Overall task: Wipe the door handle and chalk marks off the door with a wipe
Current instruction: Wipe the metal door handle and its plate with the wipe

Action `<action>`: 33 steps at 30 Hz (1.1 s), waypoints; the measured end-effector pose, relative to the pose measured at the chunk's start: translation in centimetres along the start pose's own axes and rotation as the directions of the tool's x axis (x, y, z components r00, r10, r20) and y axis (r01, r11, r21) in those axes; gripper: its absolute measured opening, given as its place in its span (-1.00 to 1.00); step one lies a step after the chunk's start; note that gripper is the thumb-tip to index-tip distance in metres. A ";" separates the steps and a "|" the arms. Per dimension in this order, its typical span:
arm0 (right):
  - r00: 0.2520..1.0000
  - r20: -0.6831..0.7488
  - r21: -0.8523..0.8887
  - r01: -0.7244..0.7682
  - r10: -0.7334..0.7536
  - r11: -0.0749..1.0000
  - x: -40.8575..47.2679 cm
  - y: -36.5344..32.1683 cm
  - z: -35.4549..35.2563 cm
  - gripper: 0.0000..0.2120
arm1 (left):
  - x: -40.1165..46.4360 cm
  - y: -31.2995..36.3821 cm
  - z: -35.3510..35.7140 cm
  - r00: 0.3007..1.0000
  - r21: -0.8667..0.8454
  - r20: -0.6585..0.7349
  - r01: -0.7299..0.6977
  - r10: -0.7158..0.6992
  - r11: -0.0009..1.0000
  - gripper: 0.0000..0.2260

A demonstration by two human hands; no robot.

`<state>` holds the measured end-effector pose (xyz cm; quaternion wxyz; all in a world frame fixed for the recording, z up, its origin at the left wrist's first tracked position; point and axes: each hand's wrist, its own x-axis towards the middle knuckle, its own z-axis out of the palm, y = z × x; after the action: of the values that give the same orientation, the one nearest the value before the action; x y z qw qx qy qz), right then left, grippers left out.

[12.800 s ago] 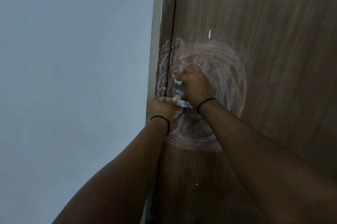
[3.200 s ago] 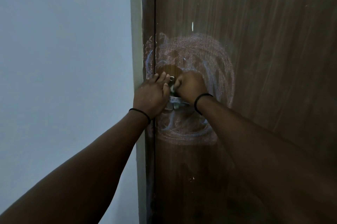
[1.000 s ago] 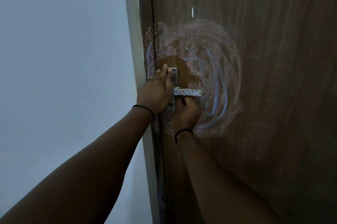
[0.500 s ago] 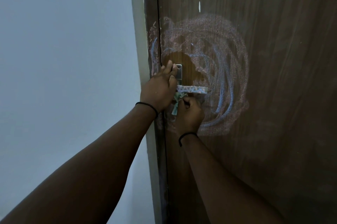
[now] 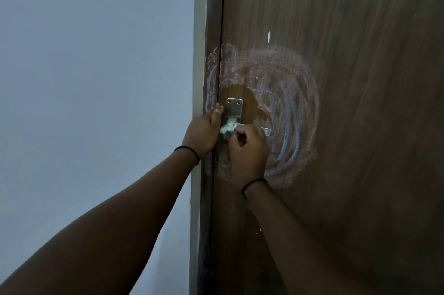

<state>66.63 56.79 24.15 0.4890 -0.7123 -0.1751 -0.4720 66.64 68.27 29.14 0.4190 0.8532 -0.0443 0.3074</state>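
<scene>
Door handle (image 5: 266, 130) showed only its metal tip past the right hand (image 5: 247, 150), whose curled fingers pinched a crumpled pale wipe (image 5: 227, 128) against the lever just below the screwed plate (image 5: 234, 109). Beside it, the left hand (image 5: 204, 131) lay with fingers straight against the door edge. Chalk marks (image 5: 295, 112) swirled pink and blue above and right of both hands.

Left hands (image 5: 204, 130) flat, fingers straight; right hands (image 5: 247, 148) curled, pinching
</scene>
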 end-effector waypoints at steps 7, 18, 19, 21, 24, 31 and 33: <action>0.939 0.325 -0.241 0.201 -0.116 0.949 7.8 -2.6 -0.1 -0.77 | -2.3 -1.8 0.9 0.986 0.073 -0.069 0.160 -0.155 0.984 -0.66; 0.747 0.663 -0.482 0.377 0.048 0.791 12.2 -3.2 0.3 -0.85 | -2.7 -3.5 2.4 0.986 0.081 0.019 0.162 -0.164 0.983 -0.73; 0.724 0.690 -0.444 0.433 -0.009 0.785 11.3 -3.6 0.8 -0.86 | -2.8 -3.6 2.7 0.984 0.086 0.038 0.171 -0.175 0.982 -0.76; 0.606 0.795 -0.392 0.548 -0.028 0.738 9.8 -4.1 2.0 -0.85 | -3.1 -3.8 3.0 0.981 0.076 0.054 0.183 -0.187 0.980 -0.76; 0.637 0.771 -0.466 0.569 -0.005 0.678 10.5 -4.4 2.5 -0.82 | -3.4 -3.9 2.9 0.990 0.042 0.010 0.142 -0.142 0.989 -0.77; 0.707 0.706 -0.378 0.429 -0.045 0.821 10.6 -3.2 -0.3 -0.78 | -1.9 -2.5 2.9 0.966 -0.207 -0.252 -0.117 0.063 0.971 -0.78; 0.704 0.709 -0.293 0.348 -0.042 0.891 10.7 -2.9 -0.9 -0.83 | -1.3 -2.1 3.3 0.972 -0.292 -0.226 -0.123 0.056 0.948 -0.83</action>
<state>69.40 55.09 34.81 0.1763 -0.8974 -0.3176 -0.2506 67.94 66.94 25.45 0.5333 0.7372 -0.0846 0.4062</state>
